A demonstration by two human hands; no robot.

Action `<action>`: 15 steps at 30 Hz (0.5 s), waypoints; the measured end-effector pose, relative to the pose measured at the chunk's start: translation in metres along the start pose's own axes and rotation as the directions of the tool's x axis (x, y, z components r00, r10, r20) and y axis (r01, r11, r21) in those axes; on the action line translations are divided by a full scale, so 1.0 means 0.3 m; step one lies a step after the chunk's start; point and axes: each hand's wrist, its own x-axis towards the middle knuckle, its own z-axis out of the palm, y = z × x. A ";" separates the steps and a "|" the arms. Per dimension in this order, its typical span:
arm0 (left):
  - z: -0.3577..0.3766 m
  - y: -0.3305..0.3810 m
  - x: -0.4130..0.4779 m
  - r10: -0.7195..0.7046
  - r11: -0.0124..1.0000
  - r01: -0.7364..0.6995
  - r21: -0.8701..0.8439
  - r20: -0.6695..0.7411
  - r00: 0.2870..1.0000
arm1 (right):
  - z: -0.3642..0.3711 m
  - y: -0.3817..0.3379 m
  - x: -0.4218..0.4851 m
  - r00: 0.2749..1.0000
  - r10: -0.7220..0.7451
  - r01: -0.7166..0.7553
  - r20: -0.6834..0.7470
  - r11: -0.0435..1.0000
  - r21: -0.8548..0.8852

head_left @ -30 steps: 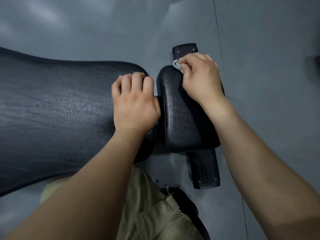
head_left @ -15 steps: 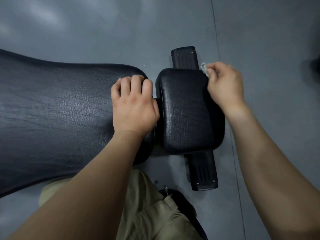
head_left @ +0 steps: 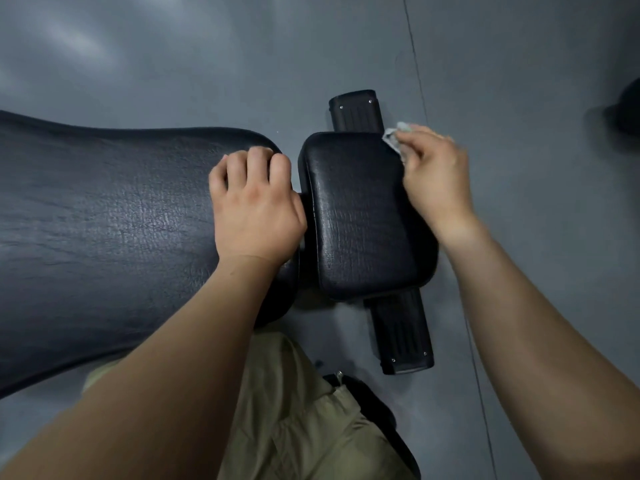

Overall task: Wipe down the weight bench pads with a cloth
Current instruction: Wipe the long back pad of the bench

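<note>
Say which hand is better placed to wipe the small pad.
Right: the right hand pinches the cloth at a corner of the small pad; the left hand, clothless, grips the long pad.

I count two bench pads on my feed: one long pad (head_left: 104,237) at 9 o'clock and one small pad (head_left: 360,216) near centre. Two hands show, the left hand (head_left: 256,209) just toward 9 o'clock and the right hand (head_left: 436,178) at 2 o'clock. There is one cloth (head_left: 393,136) at 1 o'clock, one crossbar (head_left: 401,334), and four screws (head_left: 370,101), two per end.
</note>
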 end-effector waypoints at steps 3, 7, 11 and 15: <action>-0.002 0.000 -0.001 -0.001 1.000 0.001 0.013 0.004 1.000 | 0.025 -0.046 -0.034 0.994 0.091 -0.090 -0.066 0.996 0.026; 0.000 0.003 -0.001 -0.007 1.000 0.007 0.021 0.005 1.000 | 0.123 -0.235 -0.107 0.983 -0.178 0.181 -0.043 0.977 0.109; 0.001 0.004 -0.003 -0.007 1.000 0.007 0.017 -0.009 1.000 | 0.115 -0.212 -0.132 0.947 -0.309 0.298 0.084 0.947 0.123; 0.004 0.000 -0.002 -0.005 1.000 0.005 0.013 -0.005 1.000 | 0.038 -0.052 -0.097 0.995 -0.095 0.095 -0.031 0.995 0.006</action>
